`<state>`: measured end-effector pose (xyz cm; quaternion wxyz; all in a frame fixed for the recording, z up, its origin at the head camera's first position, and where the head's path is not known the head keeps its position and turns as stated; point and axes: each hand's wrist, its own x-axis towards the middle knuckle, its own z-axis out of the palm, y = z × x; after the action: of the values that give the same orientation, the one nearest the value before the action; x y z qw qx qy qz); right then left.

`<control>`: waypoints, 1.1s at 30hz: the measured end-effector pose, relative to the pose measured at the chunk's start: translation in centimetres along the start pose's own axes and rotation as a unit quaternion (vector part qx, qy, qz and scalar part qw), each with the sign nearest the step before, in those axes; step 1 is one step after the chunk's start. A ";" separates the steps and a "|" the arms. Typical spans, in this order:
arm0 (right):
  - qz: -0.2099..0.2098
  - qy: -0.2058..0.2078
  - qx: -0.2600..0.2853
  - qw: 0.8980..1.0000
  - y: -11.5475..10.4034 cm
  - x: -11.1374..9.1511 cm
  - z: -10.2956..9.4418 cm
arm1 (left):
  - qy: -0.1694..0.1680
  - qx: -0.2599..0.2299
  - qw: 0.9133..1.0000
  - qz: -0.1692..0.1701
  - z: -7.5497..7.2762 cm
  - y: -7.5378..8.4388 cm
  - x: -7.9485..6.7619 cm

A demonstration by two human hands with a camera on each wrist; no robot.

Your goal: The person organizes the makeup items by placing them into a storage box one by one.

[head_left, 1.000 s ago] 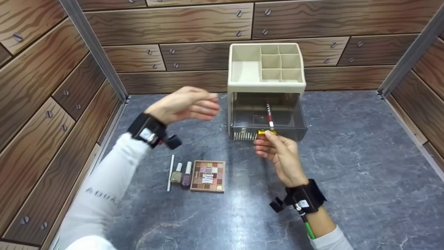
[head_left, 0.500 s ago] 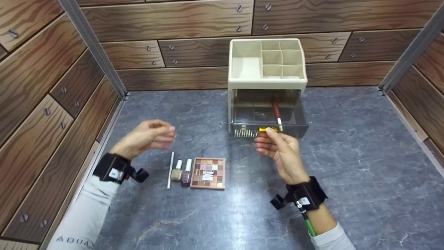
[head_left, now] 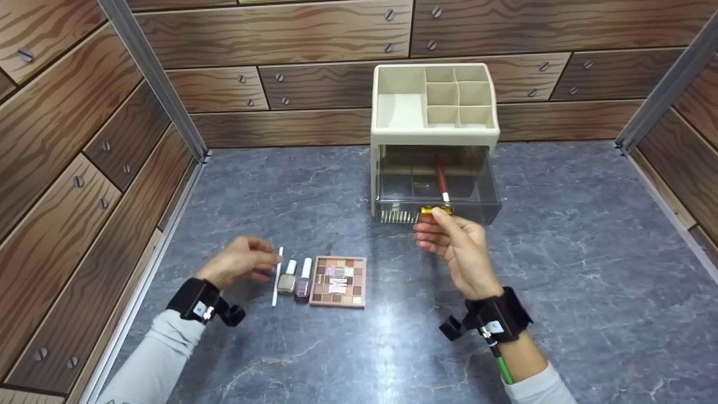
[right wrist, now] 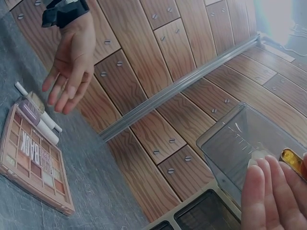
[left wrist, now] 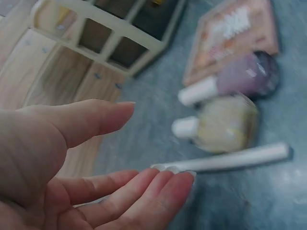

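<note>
My left hand (head_left: 244,261) is beside a slim white stick (head_left: 277,276), thumb and fingers apart around nothing; in the left wrist view the fingertips (left wrist: 184,179) overlap the near end of the stick, and I cannot tell whether they touch. My right hand (head_left: 463,249) pinches the gold handle (head_left: 429,210) of a clear drawer (head_left: 392,191), thumb on top and fingers below. The drawer stands pulled out of a cream organizer (head_left: 401,136). Inside it lies a dark red pencil-like stick (head_left: 442,179) with a white end.
Right of the white stick stand in a row an olive nail polish bottle (head_left: 286,282), a purple nail polish bottle (head_left: 303,286) and an eyeshadow palette (head_left: 337,283). Wood-patterned walls (head_left: 314,126) enclose the grey marbled tabletop (head_left: 336,359). The organizer's top has several compartments.
My left hand has come away from near the drawer, moving left and towards me, down to the white stick. The red stick has rolled slightly in the drawer. My right hand stays on the handle.
</note>
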<state>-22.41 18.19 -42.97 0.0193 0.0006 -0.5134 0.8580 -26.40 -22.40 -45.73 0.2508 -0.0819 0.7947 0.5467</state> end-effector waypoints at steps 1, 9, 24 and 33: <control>0.000 0.001 0.000 1.000 0.0 0.0 0.0 | 0.005 0.008 1.000 -0.002 0.2 -0.3 0.1; 0.002 0.003 -0.001 1.000 0.1 0.0 0.1 | 0.061 0.099 0.993 0.020 1.3 -1.3 0.4; -0.002 -0.002 -0.003 1.000 0.1 0.0 0.1 | 0.150 0.313 0.933 0.089 1.6 -1.5 1.5; -0.005 -0.002 0.002 1.000 0.2 0.0 0.1 | 0.147 0.376 0.911 0.085 1.6 -1.2 2.9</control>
<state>-22.40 18.01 -43.05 0.0226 0.0051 -0.5121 0.8586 -27.91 -20.97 -48.63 0.0963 0.0066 0.9732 0.2089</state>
